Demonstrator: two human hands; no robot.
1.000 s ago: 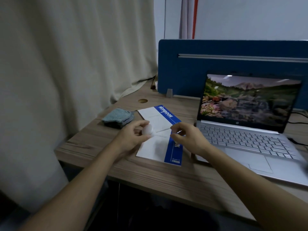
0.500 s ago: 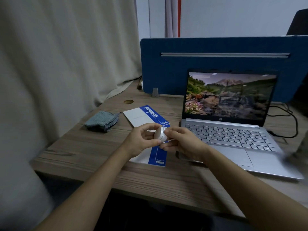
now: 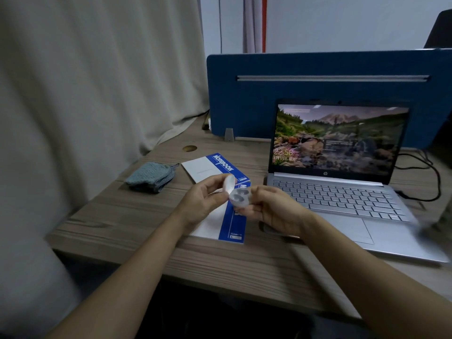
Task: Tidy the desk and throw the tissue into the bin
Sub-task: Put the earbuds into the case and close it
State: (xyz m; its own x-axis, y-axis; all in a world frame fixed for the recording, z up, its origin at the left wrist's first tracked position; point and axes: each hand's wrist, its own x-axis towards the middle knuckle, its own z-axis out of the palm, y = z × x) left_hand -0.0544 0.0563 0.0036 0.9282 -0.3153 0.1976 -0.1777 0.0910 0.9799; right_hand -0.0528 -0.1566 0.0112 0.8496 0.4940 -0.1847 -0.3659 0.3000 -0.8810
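Both hands hold a small white earbud case (image 3: 238,196) above the desk. My left hand (image 3: 203,199) grips its raised lid, and my right hand (image 3: 271,211) holds the base. The case stands open and two earbud wells show inside. Under the hands lie two white-and-blue notebooks (image 3: 215,167) on the wooden desk (image 3: 137,228). No tissue and no bin are in view.
A folded grey-blue cloth (image 3: 150,176) lies left of the notebooks. An open silver laptop (image 3: 342,192) with a lit screen stands at the right, with black cables (image 3: 433,174) behind it. A blue partition (image 3: 318,69) backs the desk. A curtain (image 3: 97,81) hangs at the left.
The earbud case was shut between my hands; now its lid is flipped up and the inside shows. The view has shifted slightly left across the desk.
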